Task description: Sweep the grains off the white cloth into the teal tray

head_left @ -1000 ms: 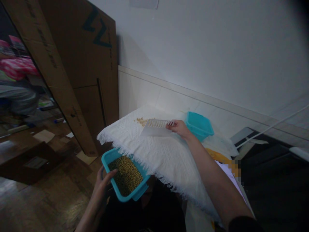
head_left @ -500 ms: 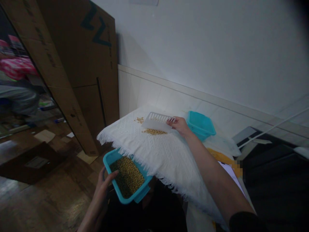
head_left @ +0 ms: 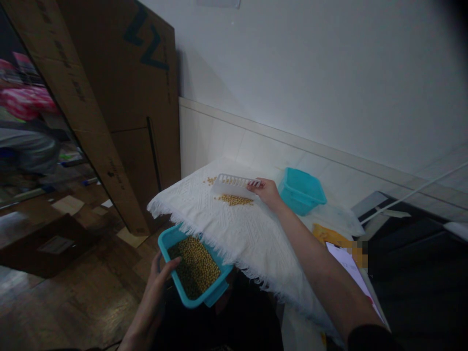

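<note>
My left hand [head_left: 155, 292] grips the near rim of a teal basket [head_left: 215, 291] full of yellow-green beans [head_left: 193, 267], held below the front edge of the white fringed cloth [head_left: 234, 234]. My right hand [head_left: 266, 191] reaches across the cloth and pinches the end of a white slotted scoop [head_left: 234, 184] lying low on the cloth. A small heap of beans [head_left: 234, 199] rests just in front of the scoop, and a smaller cluster [head_left: 210, 181] sits to its left.
A second teal basket [head_left: 302, 190] stands on the cloth right of my right hand. Large cardboard boxes [head_left: 120, 97] lean against the wall at left. Papers [head_left: 347, 263] lie at the right, beside dark furniture [head_left: 420, 273]. Wooden floor [head_left: 73, 297] spreads below.
The scoop tipped and left a heap of beans on the cloth, then shifted slightly left and lower. My left hand and its basket drifted a little to the right.
</note>
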The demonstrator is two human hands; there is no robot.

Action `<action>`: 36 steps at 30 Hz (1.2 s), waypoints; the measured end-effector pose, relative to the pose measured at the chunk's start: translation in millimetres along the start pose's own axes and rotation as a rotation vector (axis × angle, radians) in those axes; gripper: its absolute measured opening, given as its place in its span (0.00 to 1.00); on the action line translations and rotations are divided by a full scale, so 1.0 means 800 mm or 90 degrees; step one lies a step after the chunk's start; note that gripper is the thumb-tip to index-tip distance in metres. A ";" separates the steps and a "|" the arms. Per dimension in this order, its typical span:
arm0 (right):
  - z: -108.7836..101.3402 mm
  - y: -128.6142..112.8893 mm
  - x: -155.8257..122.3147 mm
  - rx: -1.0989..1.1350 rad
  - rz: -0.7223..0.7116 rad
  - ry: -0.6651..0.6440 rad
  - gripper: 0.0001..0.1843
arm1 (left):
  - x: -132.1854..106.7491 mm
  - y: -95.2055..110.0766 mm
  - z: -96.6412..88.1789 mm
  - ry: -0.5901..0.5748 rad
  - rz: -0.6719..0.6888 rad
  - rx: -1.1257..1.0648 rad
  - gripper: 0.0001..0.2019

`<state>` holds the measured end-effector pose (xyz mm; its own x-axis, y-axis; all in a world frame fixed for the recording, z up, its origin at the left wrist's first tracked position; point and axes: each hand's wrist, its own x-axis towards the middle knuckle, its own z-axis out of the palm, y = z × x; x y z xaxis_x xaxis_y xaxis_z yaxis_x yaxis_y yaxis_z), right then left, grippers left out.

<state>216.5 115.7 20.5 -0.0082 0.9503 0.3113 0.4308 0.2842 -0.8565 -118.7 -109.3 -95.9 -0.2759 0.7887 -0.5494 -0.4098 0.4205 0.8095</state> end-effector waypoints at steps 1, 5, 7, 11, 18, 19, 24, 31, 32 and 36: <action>0.001 -0.001 -0.001 -0.002 -0.001 -0.003 0.33 | 0.001 0.000 0.000 0.001 0.001 0.004 0.48; 0.005 -0.005 -0.006 -0.011 -0.003 -0.017 0.31 | 0.002 0.001 -0.001 0.003 -0.001 0.009 0.47; 0.006 -0.008 -0.009 -0.013 -0.004 -0.023 0.30 | 0.000 0.002 0.000 -0.002 0.001 0.009 0.47; 0.011 -0.014 -0.019 -0.021 -0.005 -0.020 0.30 | -0.005 0.003 0.002 -0.012 0.001 0.005 0.48; 0.026 -0.020 -0.044 -0.038 -0.006 -0.014 0.26 | -0.011 0.004 0.005 -0.019 -0.007 -0.013 0.48; 0.029 -0.021 -0.048 -0.039 -0.007 -0.013 0.25 | -0.011 0.004 0.005 -0.021 -0.009 -0.009 0.48; 0.036 -0.034 -0.061 -0.043 -0.014 -0.014 0.24 | -0.010 0.004 0.006 -0.017 -0.002 -0.013 0.48; -0.028 -0.048 -0.103 -0.098 -0.037 0.199 0.24 | -0.004 -0.003 0.002 -0.031 0.003 0.005 0.49; -0.039 -0.048 -0.118 -0.118 -0.040 0.238 0.23 | -0.002 -0.005 0.001 -0.032 0.003 0.008 0.49; -0.062 -0.043 -0.188 -0.241 -0.028 0.387 0.24 | 0.005 -0.010 0.001 -0.029 0.003 0.009 0.49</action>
<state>247.7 -43.2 24.0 0.4241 0.6690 0.6104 0.7261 0.1516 -0.6707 -116.2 -109.2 -104.2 -0.2384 0.8101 -0.5356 -0.3965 0.4223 0.8152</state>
